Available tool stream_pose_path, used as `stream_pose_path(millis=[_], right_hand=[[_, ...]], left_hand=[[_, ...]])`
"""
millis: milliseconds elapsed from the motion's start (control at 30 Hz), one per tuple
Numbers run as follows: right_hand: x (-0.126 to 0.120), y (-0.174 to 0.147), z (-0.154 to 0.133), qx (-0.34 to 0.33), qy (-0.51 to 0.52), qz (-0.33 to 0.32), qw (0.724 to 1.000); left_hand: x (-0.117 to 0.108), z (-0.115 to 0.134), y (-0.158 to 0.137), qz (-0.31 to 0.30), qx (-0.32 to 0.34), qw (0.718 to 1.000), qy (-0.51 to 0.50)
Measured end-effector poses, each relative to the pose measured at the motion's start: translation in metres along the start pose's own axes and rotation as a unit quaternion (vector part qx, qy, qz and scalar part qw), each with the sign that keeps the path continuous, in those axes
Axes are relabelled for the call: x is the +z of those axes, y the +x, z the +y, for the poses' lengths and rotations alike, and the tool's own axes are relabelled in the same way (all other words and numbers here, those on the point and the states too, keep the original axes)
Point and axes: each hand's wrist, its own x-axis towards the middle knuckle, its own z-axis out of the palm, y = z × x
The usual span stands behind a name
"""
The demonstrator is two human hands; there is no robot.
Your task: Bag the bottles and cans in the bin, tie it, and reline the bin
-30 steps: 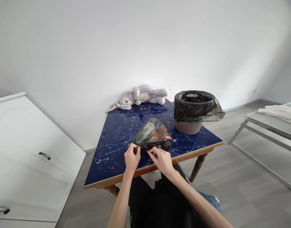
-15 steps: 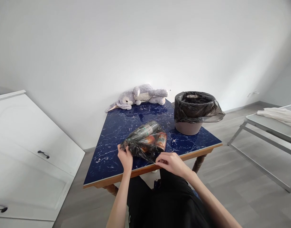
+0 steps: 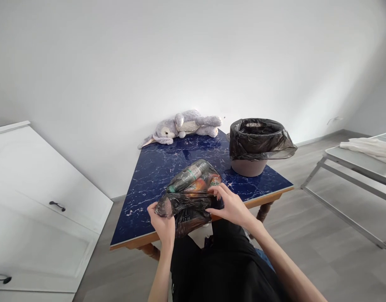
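- Head view: both hands are on the thin, translucent black plastic bag (image 3: 188,201), which lies at the near edge of the blue marble-patterned table (image 3: 155,172), its loose mouth spilling over that edge.
- The left hand (image 3: 163,222) has its fingers curled together, clamped on a bunch of the bag's film at the near-left side.
- The right hand (image 3: 232,205) lies on the bag's right side, fingers spread a little, tips pressing film just beside the orange-labelled packet (image 3: 212,181).
- To handle this well, I'd judge: gather the film in even folds, keep the grip close to the contents so the dark green bottle with a pale label (image 3: 188,176) cannot roll out, and pull gently, since film this thin tears easily.
- Hard to read: the bag's opening is crumpled and dark, so whether it is knotted or open cannot be told; the labels are blurred.
- The left thumb is hidden by film; the table's near legs are cut off by the person's dark clothing.
- Far edge: a grey plush toy (image 3: 183,126); far-right corner: a round bin lined with black plastic (image 3: 257,144), its inside unseen.
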Motion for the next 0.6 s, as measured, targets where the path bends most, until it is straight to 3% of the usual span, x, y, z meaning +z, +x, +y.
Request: stream_pose_path(millis=[133,267,333,400,600], right_hand=[[0.015,0.011,-0.004,0.002,0.006,0.029,1.000],[0.014,0.020,-0.012,0.020,0.059,0.068,0.996],[0.009,0.022,-0.015,0.025,0.093,0.069,0.993],[0.004,0.021,-0.017,0.029,0.125,0.056,0.990],[-0.003,0.014,-0.020,0.022,0.193,-0.028,0.980]], left_hand=[[-0.012,0.023,-0.015,-0.136,0.053,0.989,-0.005],[-0.008,0.040,-0.020,-0.304,0.133,0.943,-0.011],[0.001,0.039,-0.022,-0.345,0.158,0.925,0.003],[0.010,0.033,-0.024,-0.339,0.168,0.926,0.021],[0.028,0.011,-0.011,-0.228,0.165,0.957,0.077]])
